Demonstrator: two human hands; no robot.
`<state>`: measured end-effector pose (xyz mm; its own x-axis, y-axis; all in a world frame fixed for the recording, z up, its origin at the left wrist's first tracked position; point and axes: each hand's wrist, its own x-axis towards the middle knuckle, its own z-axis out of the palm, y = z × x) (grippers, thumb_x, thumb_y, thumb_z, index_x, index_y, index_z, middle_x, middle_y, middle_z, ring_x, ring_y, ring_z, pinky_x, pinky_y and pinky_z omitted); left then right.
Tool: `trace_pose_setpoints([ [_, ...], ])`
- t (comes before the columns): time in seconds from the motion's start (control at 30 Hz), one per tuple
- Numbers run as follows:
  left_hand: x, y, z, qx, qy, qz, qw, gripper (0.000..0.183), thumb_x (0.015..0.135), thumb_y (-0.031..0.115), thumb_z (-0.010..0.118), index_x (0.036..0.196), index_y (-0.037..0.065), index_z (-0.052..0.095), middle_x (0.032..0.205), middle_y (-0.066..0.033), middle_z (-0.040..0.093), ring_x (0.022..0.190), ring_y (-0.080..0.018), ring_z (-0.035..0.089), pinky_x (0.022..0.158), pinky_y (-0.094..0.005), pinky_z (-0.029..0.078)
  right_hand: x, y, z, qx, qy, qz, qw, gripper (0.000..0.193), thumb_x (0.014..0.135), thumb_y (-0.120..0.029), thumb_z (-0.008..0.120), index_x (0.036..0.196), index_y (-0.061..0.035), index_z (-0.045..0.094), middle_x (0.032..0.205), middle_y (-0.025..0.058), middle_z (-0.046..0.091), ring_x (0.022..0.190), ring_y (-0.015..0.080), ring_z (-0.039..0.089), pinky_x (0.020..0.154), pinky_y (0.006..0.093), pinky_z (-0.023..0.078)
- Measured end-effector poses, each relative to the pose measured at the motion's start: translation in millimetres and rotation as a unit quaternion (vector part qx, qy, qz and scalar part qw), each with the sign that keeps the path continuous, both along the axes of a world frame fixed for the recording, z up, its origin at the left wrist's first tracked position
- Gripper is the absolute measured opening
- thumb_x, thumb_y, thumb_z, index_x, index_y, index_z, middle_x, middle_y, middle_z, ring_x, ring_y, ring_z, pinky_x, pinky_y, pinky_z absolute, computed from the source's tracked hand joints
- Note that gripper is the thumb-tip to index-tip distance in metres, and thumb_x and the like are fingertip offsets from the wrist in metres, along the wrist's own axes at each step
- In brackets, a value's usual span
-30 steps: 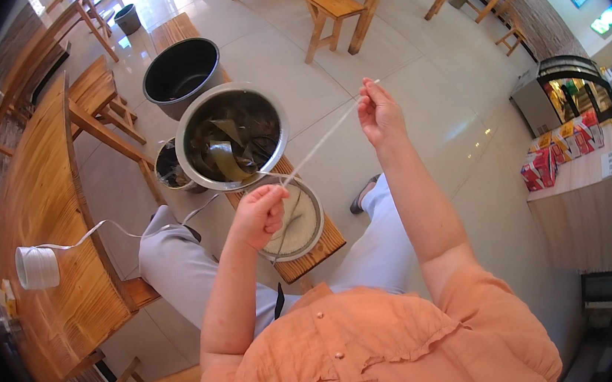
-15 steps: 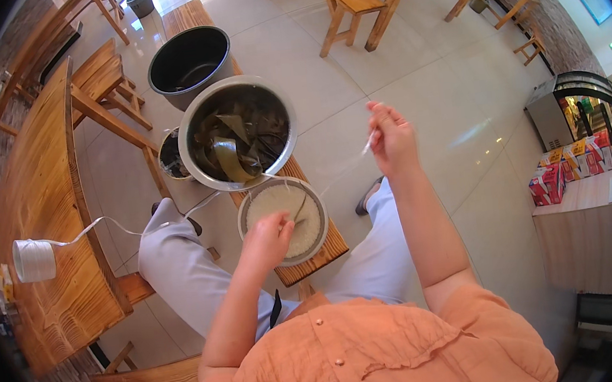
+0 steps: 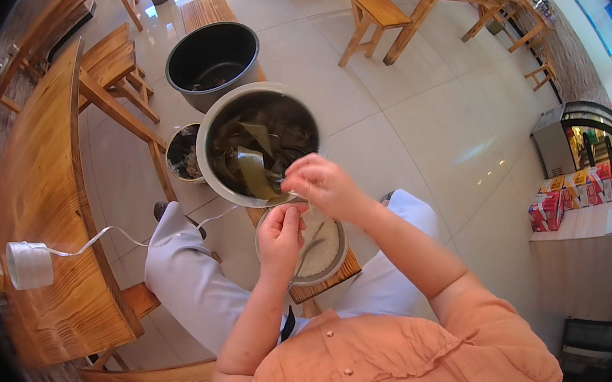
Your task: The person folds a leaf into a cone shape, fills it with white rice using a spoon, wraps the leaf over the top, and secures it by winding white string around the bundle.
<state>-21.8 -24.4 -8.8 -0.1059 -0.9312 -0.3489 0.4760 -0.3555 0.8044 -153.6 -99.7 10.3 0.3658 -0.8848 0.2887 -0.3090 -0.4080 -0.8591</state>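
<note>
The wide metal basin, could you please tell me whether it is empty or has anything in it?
Not empty: green leaves show inside the basin.

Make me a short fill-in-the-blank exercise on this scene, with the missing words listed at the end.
1. The roll of white ribbon sits on the wooden table at the person's ____ side.
2. The metal basin stands ____ the rice bowl and the dark pot.
3. Inside the basin lie broad greenish ____.
4. The left hand appears lower in the picture than the ____ hand.

Missing words: left; between; leaves; right.
</note>
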Motion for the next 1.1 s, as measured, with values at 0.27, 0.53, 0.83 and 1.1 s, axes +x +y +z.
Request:
trace_pose_setpoints([
  [0.27, -0.8, 7.8, -6.0, 0.044, -0.015, 0.022, 0.999, 0.016, 0.089, 0.011, 0.049, 0.1, 0.002, 0.057, 0.072, 0.0, 0.052, 0.05, -0.0034, 0.039, 0.045, -0.0174, 0.031, 28.5, -111.3, -80.7, 0.013, 0.353, -0.092, 0.931, 0.016, 0.076, -0.01, 0.056, 0.087, -0.0046, 0.066, 0.085, 0.0177, 0.061, 0.083, 0.034, 0.057, 0.074, 0.0388, 0.046],
  [0.53, 12.0, 7.0, -19.8, 0.019, -0.069, 0.003, 0.997, 0.028, 0.088, 0.003, 0.045, 0.114, -0.002, 0.053, 0.08, -0.004, 0.056, 0.059, -0.0056, 0.049, 0.056, -0.0193, 0.043, 25.6, -138.1, -48.5, 0.021, 0.19, -0.118, 0.974, 0.014, 0.075, -0.015, 0.058, 0.079, -0.0046, 0.066, 0.078, 0.0154, 0.063, 0.074, 0.0293, 0.061, 0.069, 0.0359, 0.048],
  [0.83, 5.2, 3.2, -16.2, 0.004, -0.036, 0.022, 0.999, 0.021, 0.087, 0.003, 0.046, 0.106, -0.003, 0.053, 0.083, -0.0059, 0.055, 0.062, -0.0067, 0.05, 0.057, -0.0201, 0.044, -11.2, -111.8, 29.6, 0.001, 0.171, -0.011, 0.985, 0.011, 0.08, -0.012, 0.062, 0.083, -0.003, 0.067, 0.074, 0.0047, 0.062, 0.066, 0.0103, 0.055, 0.062, 0.0248, 0.047],
  [1.1, 6.9, -2.1, -13.9, -0.014, -0.027, 0.038, 0.999, 0.008, 0.087, 0.007, 0.051, 0.094, 0.004, 0.051, 0.074, -0.0009, 0.053, 0.053, -0.0037, 0.041, 0.046, -0.018, 0.032, 10.0, -113.8, -10.9, 0.032, 0.253, 0.001, 0.967, 0.029, 0.081, -0.023, 0.055, 0.103, -0.0059, 0.062, 0.097, 0.0174, 0.062, 0.095, 0.0291, 0.056, 0.083, 0.0359, 0.044],
])
